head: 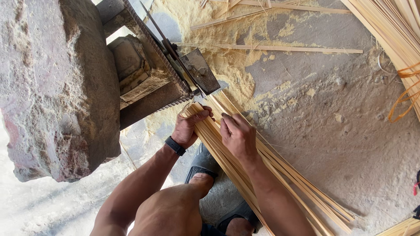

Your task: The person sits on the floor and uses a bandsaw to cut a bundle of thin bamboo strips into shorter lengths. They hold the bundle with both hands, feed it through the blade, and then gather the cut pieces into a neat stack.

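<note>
Both the left hand point(189, 127) and right hand point(237, 136) are clamped around the bamboo strips point(280, 175) between them.

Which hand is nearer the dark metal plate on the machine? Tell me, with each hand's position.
Left. The left hand grips the bundle of bamboo strips near its end, just below the metal plate. The right hand presses on the strips lower and further right.

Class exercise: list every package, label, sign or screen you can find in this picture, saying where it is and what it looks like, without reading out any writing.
None: no package, label, sign or screen shows.
Nearest thing: a black wristband on the left hand, plain, no display visible.
Both hands hold pale bamboo strips; right hand beside the left.
</note>
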Demonstrator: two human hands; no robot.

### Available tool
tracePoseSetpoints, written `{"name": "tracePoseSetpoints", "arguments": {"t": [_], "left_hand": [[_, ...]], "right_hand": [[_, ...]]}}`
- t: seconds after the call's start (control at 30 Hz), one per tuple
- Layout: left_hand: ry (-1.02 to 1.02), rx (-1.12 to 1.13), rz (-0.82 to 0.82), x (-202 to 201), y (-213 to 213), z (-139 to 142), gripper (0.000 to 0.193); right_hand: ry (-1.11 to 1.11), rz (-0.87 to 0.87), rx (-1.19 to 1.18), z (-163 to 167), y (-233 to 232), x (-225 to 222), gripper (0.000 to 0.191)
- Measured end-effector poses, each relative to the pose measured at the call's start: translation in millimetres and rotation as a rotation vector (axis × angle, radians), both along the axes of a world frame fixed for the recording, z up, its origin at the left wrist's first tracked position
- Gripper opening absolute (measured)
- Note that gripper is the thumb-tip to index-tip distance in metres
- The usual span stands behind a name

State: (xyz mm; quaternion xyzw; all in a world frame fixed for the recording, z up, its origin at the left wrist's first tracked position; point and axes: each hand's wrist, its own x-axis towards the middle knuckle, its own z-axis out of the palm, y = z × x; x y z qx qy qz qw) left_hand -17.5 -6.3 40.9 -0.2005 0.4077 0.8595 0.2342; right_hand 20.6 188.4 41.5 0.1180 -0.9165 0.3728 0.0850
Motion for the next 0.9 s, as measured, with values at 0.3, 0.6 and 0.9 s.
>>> {"name": "tracePoseSetpoints", "arguments": {"t": [0.3, 0.6, 0.9], "left_hand": [[-0.006, 0.116, 0.041, 1, -1, -14, 0.021], [-0.051, 0.078, 0.004, -1, -1, 2, 0.024], [-0.011, 0.095, -0.009, -2, -1, 8, 0.021]], "right_hand": [[0.113, -0.063, 0.037, -1, -46, -41, 0.018], [0.245, -0.026, 0.257, 42, 25, 12, 0.034], [-0.027, 0.032, -0.017, 4, 4, 2, 0.02]]}}
